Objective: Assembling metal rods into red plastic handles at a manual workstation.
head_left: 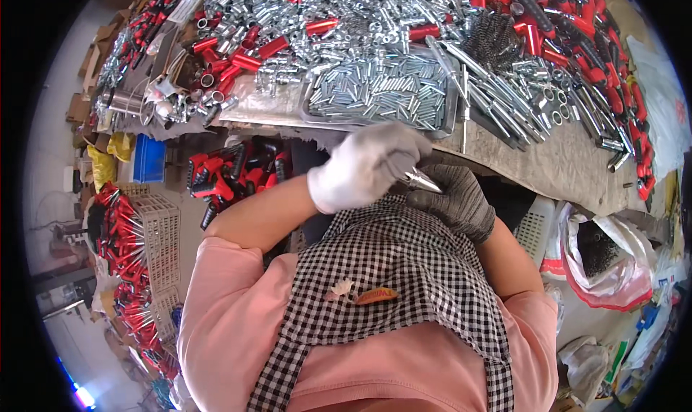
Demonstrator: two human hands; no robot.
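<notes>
My left hand [369, 165], in a white glove, is held in front of the apron near the table's edge, somewhat blurred. Its fingers are curled together, and whatever they hold is hidden. Close beside it, my right hand [457, 199] in a dark grey knit glove is closed around a shiny metal tube-shaped part [422, 180]. That part points up toward the left fingers; I cannot tell whether they touch it. Just beyond both hands, a clear plastic tray [308, 116] full of short metal pins [382, 87] sits at the table's front edge.
Loose metal fittings [346, 23] and red sleeves [272, 48] heap across the table. Long metal rods [497, 109] lie right of the tray, near dark springs [494, 41]. Red-and-black tools [231, 170] lie below the table at left, beside crates [162, 232]. An open sack [605, 260] stands at right.
</notes>
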